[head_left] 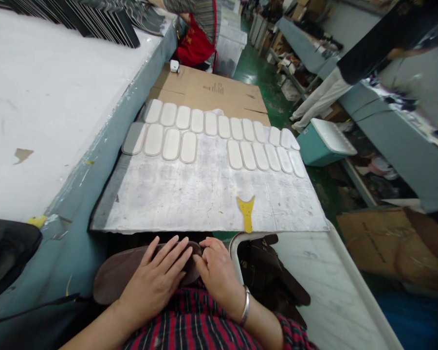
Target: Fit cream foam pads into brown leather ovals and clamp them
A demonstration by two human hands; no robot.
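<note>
A long, rounded brown leather piece (118,273) lies across my lap, just below the front edge of the table. My left hand (162,274) rests flat on top of it, fingers stretched out and a little apart. At the piece's right end, my right hand (219,270) has its fingers curled in and pinches the edge. The fingertips partly hide that end. Above the hands, a yellow forked piece (246,213) lies at the front edge of the whitish work table (175,199).
Rows of pale oval pieces (170,144) lie on the table's far half, with flattened cardboard (219,92) behind. A white tray (336,282) holding dark brown pieces (264,267) is at my right. The blue-sided table (76,180) runs along the left. Two people stand farther off.
</note>
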